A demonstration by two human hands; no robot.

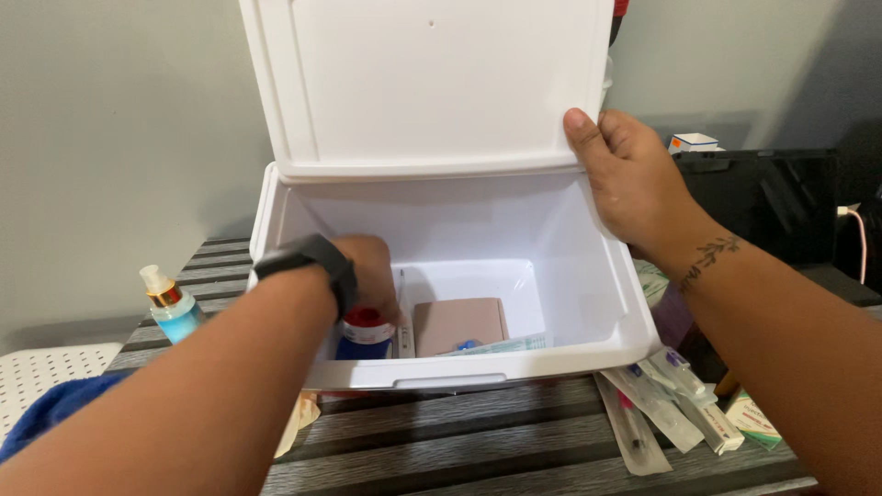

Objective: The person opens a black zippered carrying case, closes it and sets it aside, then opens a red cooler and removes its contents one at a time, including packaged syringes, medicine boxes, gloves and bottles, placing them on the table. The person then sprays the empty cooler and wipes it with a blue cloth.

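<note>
A white plastic box stands open on a dark slatted table, its lid raised upright. My left hand, with a black band on the wrist, reaches down inside the box and closes over a small bottle with a red cap and blue body. My right hand grips the right edge of the lid, thumb on its inner face. Inside the box lie a flat pinkish-brown pack and a sealed clear packet with a blue part.
A light-blue spray bottle with a gold collar stands left of the box. Several sealed syringe packets and a small green-and-white carton lie at its right. Blue cloth sits at the far left, a dark screen behind.
</note>
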